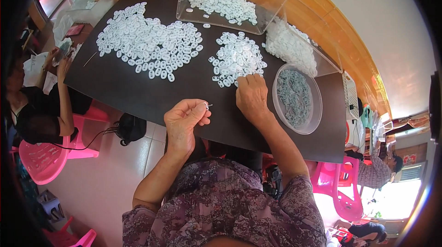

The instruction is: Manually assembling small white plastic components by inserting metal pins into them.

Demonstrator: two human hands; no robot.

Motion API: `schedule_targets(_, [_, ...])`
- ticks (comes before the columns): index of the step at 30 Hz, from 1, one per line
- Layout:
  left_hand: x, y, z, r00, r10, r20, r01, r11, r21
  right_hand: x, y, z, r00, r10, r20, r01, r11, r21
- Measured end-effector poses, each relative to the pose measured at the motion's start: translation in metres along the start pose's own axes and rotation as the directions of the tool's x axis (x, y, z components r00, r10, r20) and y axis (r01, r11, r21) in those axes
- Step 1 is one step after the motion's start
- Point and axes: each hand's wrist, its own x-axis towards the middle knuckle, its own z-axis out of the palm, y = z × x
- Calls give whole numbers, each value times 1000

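My left hand (184, 120) is raised over the table's near edge. Its thumb and forefinger pinch a small white plastic piece (206, 106) with a thin grey pin sticking out of it. My right hand (252, 96) reaches forward with curled fingers to the near edge of a small pile of white oval two-hole pieces (237, 55); what its fingertips grip is hidden. Left of this pile spreads a larger heap of similar white ovals (142, 39). A round clear tub (317, 108) of small grey-green pins (294, 97) stands just right of my right forearm.
The dark table (138, 90) also bears a clear plastic box (221, 25) on its side with white pieces inside. Behind the tub is a clear bag of white pieces (290, 44). A person (43, 104) works at the left near a pink chair (46, 159); another pink chair (343, 182) stands right.
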Motion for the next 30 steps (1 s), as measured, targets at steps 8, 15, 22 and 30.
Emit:
schedule_targets(8, [2, -4, 12, 999, 29, 20, -29, 1000, -2, -8, -23, -32, 803, 452, 387, -524, 229, 820])
schedule_targets(15, [-2, -7, 23, 997, 75, 14, -75, 997, 12, -12, -36, -42, 791, 352, 501, -494, -117, 862])
schedule_targets(22, [-9, -8, 23, 994, 106, 12, -106, 994, 7, -15, -39, -41, 777, 324, 539, -504, -192, 842])
schedule_targets(30, [-12, -9, 23, 997, 75, -4, -75, 997, 25, -18, -44, -39, 817, 322, 478, -448, -164, 879])
